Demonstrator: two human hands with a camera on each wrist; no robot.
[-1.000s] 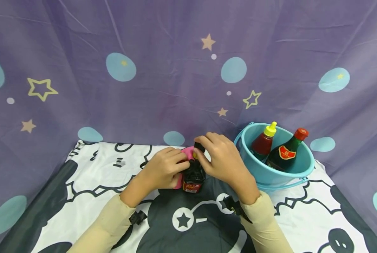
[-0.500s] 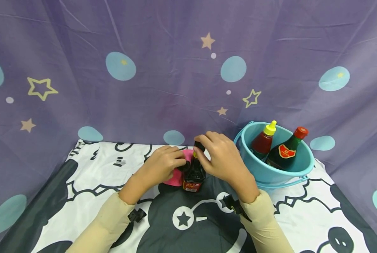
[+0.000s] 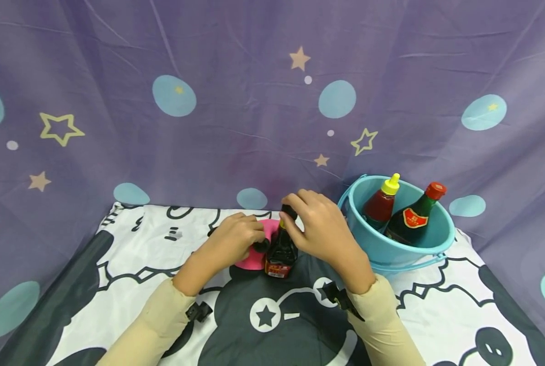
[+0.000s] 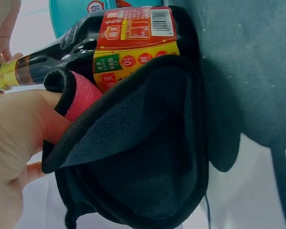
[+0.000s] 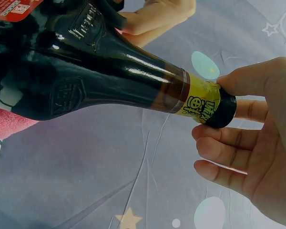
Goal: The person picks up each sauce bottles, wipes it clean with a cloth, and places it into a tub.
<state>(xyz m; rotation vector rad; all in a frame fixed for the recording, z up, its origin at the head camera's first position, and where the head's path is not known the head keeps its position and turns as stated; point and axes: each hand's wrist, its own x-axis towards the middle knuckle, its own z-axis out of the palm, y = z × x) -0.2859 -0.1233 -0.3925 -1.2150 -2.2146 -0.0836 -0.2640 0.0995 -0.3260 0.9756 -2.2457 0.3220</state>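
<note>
A dark soy sauce bottle [image 3: 282, 250] with a red and yellow label [image 4: 133, 43] stands upright on the patterned cloth. My right hand [image 3: 319, 226] pinches its black cap [image 5: 226, 110] between thumb and fingers, at the top of the yellow-wrapped neck. To the left of the bottle, my left hand [image 3: 231, 236] grips the edge of a pink fabric pouch [image 3: 252, 261] with black trim. In the left wrist view the mouth of the pouch gapes, showing its dark lining [image 4: 143, 162], and its edge overlaps the bottle's label from that angle. Some left fingertips are hidden behind the fabric.
A light blue bucket [image 3: 402, 260] stands to the right, close to my right forearm. Inside lean a red sauce bottle with a yellow nozzle [image 3: 390, 186] and a dark green bottle [image 3: 407, 226] with a red cap. A purple curtain [image 3: 235, 152] hangs behind.
The pink pouch has shifted from behind and against the bottle to its left side, with the left hand moving slightly left. Bottle and right hand have stayed in place.
</note>
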